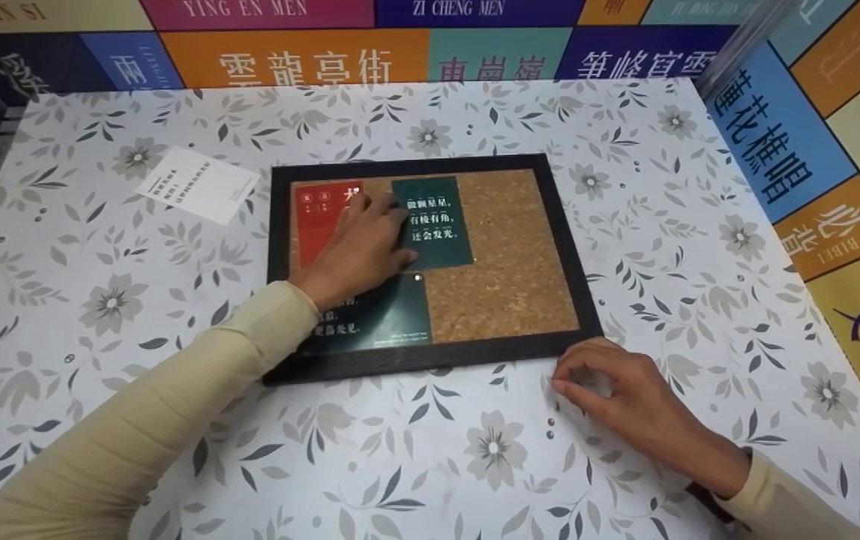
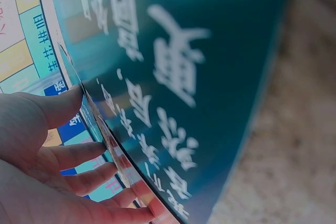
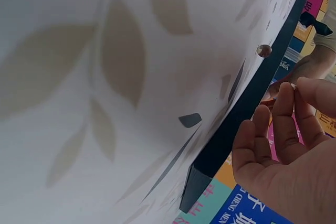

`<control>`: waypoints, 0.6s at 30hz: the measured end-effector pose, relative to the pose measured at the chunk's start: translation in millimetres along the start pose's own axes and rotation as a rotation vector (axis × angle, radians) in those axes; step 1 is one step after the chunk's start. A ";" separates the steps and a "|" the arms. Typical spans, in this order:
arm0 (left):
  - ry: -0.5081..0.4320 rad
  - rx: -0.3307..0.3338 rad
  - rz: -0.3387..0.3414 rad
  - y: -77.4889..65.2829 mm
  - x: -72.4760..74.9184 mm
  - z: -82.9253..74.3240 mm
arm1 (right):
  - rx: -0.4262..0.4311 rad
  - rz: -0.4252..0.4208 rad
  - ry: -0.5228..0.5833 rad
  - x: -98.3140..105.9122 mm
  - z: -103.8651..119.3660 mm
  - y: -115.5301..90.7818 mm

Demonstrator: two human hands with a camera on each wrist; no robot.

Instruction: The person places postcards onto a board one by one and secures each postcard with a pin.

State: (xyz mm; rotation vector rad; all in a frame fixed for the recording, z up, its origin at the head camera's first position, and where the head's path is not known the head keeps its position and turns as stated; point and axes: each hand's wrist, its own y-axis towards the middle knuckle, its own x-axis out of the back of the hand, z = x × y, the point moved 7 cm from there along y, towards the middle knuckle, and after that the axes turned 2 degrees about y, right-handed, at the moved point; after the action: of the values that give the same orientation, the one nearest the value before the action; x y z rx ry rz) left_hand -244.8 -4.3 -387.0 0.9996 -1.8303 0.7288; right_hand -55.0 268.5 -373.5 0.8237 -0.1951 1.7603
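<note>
the red card [image 1: 315, 225] on the corkboard [image 1: 516, 262] seems held down by the loosely spread left grip [image 1: 361, 244], probably so sliding's avoided, while a tiny pale bit [image 3: 293, 85] is pinched in the right grip [image 1: 628, 382]

You have two hands in view: your left hand [image 1: 358, 244] left of centre and your right hand [image 1: 628, 382] at lower right. One corkboard [image 1: 519, 259] at mid-frame bears three cards: one red card [image 1: 317, 229], two green cards [image 1: 437, 225]. You have one white card [image 1: 197, 186] at upper left and one table [image 1: 250, 480].
</note>
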 end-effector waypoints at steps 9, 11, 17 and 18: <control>-0.004 -0.013 -0.004 0.5 0.3 -1.7 | 0.037 -0.022 -0.030 5.4 -0.2 11.1; -0.006 -0.012 -0.003 0.6 0.3 -1.8 | 0.047 -0.026 -0.024 6.7 -0.2 14.1; -0.004 -0.002 0.003 0.6 -0.2 -1.4 | 0.028 -0.026 0.012 9.9 -2.8 23.7; -0.004 -0.004 0.002 0.5 -0.1 -1.6 | 0.021 -0.027 0.017 10.4 -3.5 25.4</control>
State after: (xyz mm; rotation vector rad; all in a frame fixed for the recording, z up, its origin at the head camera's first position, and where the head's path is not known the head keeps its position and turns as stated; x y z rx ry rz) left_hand -244.5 -2.7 -386.4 0.9973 -1.8361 0.7247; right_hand -80.6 269.3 -362.9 0.8228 -0.1542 1.7463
